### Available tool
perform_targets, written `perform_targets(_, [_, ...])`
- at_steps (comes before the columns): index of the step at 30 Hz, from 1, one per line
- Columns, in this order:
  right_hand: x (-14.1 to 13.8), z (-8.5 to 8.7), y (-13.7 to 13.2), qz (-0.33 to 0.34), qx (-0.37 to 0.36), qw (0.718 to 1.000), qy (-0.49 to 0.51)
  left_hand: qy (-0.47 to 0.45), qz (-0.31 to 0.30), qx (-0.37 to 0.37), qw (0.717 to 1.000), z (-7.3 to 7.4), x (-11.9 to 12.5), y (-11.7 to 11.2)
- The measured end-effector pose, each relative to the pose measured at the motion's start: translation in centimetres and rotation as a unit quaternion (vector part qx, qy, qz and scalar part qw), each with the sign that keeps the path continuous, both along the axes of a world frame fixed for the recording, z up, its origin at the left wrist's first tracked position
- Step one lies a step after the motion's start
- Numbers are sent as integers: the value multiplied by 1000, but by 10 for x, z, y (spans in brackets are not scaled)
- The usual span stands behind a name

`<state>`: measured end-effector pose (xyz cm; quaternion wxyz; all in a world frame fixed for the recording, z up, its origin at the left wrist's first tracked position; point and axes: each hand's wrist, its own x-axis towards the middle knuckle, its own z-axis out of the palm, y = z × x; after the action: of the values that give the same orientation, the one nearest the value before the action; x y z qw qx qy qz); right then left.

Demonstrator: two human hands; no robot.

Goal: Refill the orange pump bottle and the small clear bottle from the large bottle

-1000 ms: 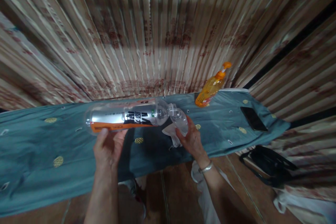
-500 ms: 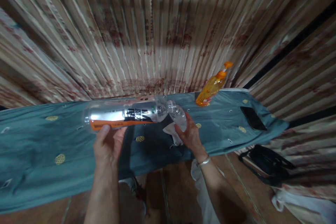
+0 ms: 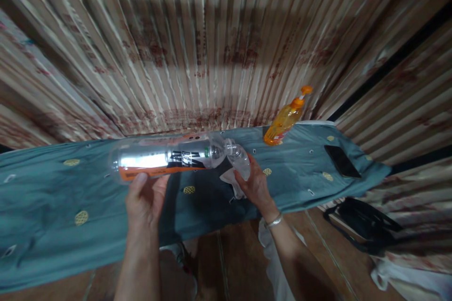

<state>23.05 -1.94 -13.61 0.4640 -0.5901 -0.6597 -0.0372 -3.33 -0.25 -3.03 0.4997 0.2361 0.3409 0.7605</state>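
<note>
Lying sideways above desk (image 3: 106,216), between back and front edges, clear bottle (image 3: 165,157) sits in left hand (image 3: 146,197), thumb on near side, fingers beneath. Right hand (image 3: 258,188) grasps clear plastic piece (image 3: 241,161) at bottle mouth; contact unclear. Bottle looks empty, likely light, slippery, easily dented: best cradled gently around labelled middle.

The clear bottle (image 3: 168,156) has big black writing (image 3: 184,158) on its silver label (image 3: 143,160); it is too blurry to read.
</note>
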Motion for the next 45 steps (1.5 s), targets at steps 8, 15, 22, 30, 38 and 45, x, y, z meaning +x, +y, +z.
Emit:
perform_targets(8, [1,-3,-1,-10,-29,1000,4,-5,-14,9,1000,0,4,2])
perform_targets(15, [1,-5,-1,-16,-37,999,12,-9,-19,15,1000,-2,2,3])
perform_targets(22, [-2,-6,-1,-26,-13,1000,4,-14,-9,14,1000,-1,5,2])
perform_targets(30, [-1,-6,-1,-33,-32,999,20,-15,-10,13,1000,-3,4,2])
perform_targets(38, [1,-5,-2,-32,-57,997,31,-6,-3,18,1000,-7,2,3])
perform_targets(45, [1,-7,-2,-41,-61,997,34,-3,-13,31,999,-5,4,3])
